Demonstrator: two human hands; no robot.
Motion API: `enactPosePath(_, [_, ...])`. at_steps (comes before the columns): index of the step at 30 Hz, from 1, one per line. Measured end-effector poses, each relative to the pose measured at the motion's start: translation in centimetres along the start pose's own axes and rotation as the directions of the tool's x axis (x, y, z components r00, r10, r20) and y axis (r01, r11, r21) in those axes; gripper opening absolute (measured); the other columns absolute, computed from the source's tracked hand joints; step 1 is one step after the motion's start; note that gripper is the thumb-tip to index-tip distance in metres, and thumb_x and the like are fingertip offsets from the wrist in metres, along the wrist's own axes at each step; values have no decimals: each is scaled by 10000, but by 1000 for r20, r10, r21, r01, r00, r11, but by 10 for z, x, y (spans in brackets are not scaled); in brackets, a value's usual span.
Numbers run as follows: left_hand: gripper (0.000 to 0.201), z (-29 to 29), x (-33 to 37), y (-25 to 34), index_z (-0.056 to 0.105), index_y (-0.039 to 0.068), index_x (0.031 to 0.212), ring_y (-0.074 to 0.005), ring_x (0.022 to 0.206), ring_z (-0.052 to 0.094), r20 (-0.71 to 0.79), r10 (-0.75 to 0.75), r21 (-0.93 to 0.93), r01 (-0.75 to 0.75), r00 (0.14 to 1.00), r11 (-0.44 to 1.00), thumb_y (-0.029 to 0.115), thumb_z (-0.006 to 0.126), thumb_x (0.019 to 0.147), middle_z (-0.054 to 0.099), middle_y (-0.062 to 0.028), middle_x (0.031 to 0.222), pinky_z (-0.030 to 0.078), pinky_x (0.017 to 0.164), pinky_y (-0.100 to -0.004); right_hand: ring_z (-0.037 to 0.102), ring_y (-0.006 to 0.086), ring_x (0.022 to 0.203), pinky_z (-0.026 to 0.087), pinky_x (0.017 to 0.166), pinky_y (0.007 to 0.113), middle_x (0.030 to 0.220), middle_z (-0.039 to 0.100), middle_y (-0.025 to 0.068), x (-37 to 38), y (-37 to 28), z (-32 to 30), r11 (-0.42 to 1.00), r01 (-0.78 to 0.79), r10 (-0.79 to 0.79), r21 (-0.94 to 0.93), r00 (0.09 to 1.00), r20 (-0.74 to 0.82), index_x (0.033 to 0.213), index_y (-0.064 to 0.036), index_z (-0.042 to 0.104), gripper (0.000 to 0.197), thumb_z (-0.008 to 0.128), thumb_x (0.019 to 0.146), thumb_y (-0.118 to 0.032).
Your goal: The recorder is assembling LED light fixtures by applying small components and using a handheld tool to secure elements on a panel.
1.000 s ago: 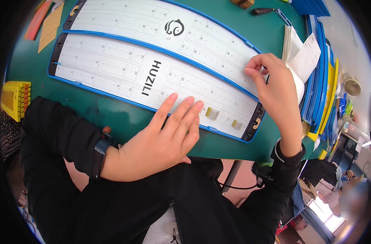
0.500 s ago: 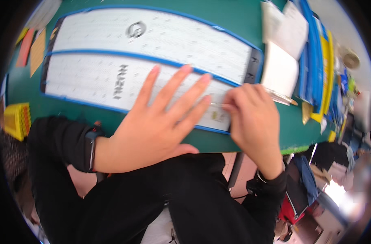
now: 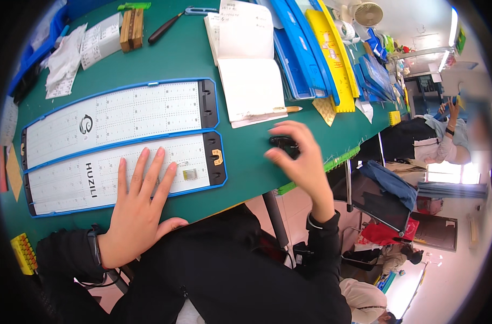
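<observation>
A long, flat, blue-rimmed case (image 3: 148, 116) lies unfolded on the table, its two white panels marked with lines and dots. My left hand (image 3: 140, 208) rests flat on the nearer panel with its fingers spread. Just right of the fingertips, a small row of thin, hook-like pieces (image 3: 189, 174) sits on that panel. Beyond the case's right end, my right hand (image 3: 305, 162) curves around a small black object (image 3: 284, 144) on the table. Thumb and fingers are apart; the object's kind is unclear and the fingers partly cover it.
An open notebook (image 3: 251, 86) with a pen (image 3: 275, 112) lies beyond the case. Blue trays (image 3: 297, 59) and a yellow case (image 3: 332, 59) stand right of it. Wooden blocks (image 3: 131, 32) and a dark-handled tool (image 3: 165, 29) are at the back. Other people are in the background.
My view has turned rightward. The right hand has left the case's nearer panel, where its fingers were pinched, and moved right to the black object. The left hand stays on the panel.
</observation>
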State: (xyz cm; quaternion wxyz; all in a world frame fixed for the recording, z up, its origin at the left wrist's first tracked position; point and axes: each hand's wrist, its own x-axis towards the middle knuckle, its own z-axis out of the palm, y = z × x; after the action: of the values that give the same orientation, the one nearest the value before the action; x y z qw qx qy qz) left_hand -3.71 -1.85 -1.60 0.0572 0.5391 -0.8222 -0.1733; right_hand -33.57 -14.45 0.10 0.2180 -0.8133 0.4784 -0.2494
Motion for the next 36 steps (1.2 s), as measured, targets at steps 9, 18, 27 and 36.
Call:
enactPosePath(9, [956,-17,-8,10,246,-9,1446,-461,1400,142,-56,3,7,-3,998,1000,461,695,745,172,-278,1503,82,1121,-600,651,367,814,502,745,397,866,667,224,14,112,-90,860,-300,283,-412,954,-102,999,4,678,312,725,795,-228])
enactPosePath(18, [869,-39,-1,39,314,9,1422,-481,1386,183,-151,204,-59,-215,967,975,349,741,745,195,-287,1493,137,1104,-611,654,371,746,522,687,396,785,654,233,45,117,-100,815,-187,336,-549,924,183,867,6,710,238,713,666,-122])
enactPosePath(27, [771,-56,18,78,333,42,1426,-438,1395,216,-271,430,-284,-499,861,819,246,725,794,234,-254,1491,190,1102,-584,665,356,708,547,663,396,741,654,224,33,107,-88,669,-132,175,-732,984,-18,744,29,675,134,661,663,-77])
enactPosePath(36, [709,-55,27,56,191,10,1474,-248,1390,283,-142,249,-893,-233,958,386,100,596,901,255,-169,1501,251,1128,-396,698,256,792,601,640,319,956,676,220,-56,-56,-98,534,-334,341,777,926,163,1019,114,614,207,577,890,-44])
